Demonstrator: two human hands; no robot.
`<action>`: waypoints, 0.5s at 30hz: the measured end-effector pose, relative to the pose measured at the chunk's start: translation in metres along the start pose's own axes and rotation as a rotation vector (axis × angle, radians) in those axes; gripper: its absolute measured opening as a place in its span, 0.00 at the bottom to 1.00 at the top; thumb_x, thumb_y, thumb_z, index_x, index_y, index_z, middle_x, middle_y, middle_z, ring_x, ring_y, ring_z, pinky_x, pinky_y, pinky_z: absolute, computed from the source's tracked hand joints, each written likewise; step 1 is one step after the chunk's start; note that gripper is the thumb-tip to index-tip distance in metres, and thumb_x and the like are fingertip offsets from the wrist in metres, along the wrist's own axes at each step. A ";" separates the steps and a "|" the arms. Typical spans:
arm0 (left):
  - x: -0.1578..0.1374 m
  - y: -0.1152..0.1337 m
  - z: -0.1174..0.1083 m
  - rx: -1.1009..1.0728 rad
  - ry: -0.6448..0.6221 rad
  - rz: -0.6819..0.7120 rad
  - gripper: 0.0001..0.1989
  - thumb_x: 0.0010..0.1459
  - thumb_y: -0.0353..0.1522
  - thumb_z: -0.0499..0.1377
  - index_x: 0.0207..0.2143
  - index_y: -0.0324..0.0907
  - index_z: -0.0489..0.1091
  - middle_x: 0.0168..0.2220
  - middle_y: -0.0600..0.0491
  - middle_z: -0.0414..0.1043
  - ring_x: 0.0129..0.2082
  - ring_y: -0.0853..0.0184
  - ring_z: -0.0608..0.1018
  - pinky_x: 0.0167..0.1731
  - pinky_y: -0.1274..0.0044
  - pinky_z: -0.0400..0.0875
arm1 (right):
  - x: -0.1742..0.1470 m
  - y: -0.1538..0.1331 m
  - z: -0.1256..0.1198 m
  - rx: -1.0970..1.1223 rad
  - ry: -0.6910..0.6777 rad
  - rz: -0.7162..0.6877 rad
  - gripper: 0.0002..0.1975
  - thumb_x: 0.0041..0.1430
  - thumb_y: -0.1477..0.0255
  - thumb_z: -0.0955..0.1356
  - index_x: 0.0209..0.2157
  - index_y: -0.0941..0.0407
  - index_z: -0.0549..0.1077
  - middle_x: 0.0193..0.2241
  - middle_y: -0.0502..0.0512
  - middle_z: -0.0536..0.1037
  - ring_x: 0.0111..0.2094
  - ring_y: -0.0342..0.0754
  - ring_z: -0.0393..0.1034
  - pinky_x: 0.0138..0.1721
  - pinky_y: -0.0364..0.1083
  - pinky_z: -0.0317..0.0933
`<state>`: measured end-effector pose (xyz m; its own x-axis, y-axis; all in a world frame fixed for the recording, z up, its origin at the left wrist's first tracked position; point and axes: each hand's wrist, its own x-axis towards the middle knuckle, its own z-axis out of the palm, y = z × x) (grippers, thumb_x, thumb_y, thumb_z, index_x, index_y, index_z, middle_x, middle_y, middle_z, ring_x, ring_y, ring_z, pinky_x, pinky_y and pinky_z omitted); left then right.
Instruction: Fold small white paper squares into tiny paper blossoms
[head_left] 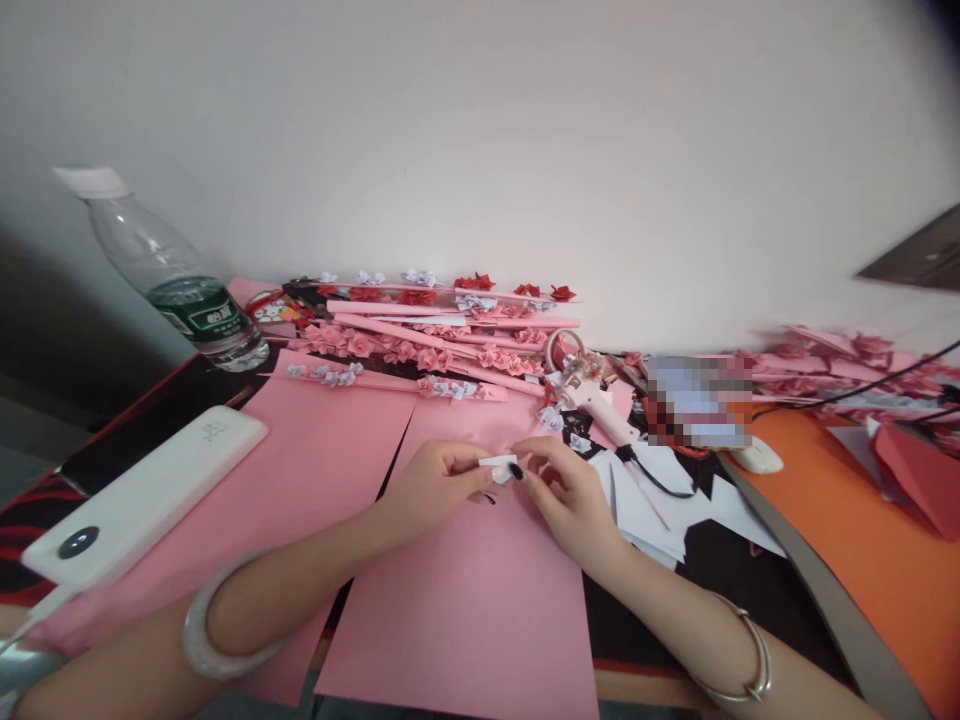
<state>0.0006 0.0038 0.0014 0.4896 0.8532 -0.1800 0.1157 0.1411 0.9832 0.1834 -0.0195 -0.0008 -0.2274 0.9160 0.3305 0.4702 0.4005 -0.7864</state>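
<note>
A small folded piece of white paper [496,461] is pinched between my two hands, above a large pink paper sheet [480,610]. My left hand [442,480] grips its left side with thumb and fingers, and a pale bangle circles that wrist. On the right side, my right hand [566,490] holds the paper with its fingertips close to the left ones; a metal bracelet is on that arm. The fingers partly hide the paper, so its exact folds cannot be made out. A second pink sheet [300,470] lies to the left.
Paper flower stems [420,345] lie along the wall. A glue gun [600,405], tape roll [564,348], white paper pieces [652,500] and a mouse [756,456] are at right, beside an orange sheet [847,510]. A water bottle [187,290] and white power bank [150,490] stand left.
</note>
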 end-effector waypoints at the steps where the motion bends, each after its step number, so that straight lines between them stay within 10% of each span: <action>1: 0.000 0.000 0.000 -0.006 0.000 -0.003 0.14 0.51 0.39 0.59 0.34 0.38 0.74 0.32 0.50 0.76 0.33 0.67 0.77 0.33 0.78 0.72 | 0.000 -0.001 0.000 -0.004 -0.005 -0.037 0.11 0.56 0.78 0.62 0.40 0.55 0.70 0.36 0.55 0.74 0.34 0.45 0.68 0.34 0.44 0.63; 15: -0.001 0.005 0.003 -0.119 -0.005 -0.031 0.15 0.54 0.39 0.57 0.36 0.37 0.74 0.35 0.47 0.77 0.35 0.64 0.79 0.34 0.76 0.74 | -0.001 -0.002 -0.001 -0.077 0.043 -0.231 0.15 0.57 0.80 0.62 0.42 0.53 0.72 0.41 0.56 0.77 0.43 0.47 0.70 0.44 0.49 0.65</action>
<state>0.0029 0.0018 0.0066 0.4919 0.8448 -0.2106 0.0274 0.2268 0.9736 0.1838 -0.0211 0.0007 -0.3006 0.7992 0.5204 0.4739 0.5987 -0.6457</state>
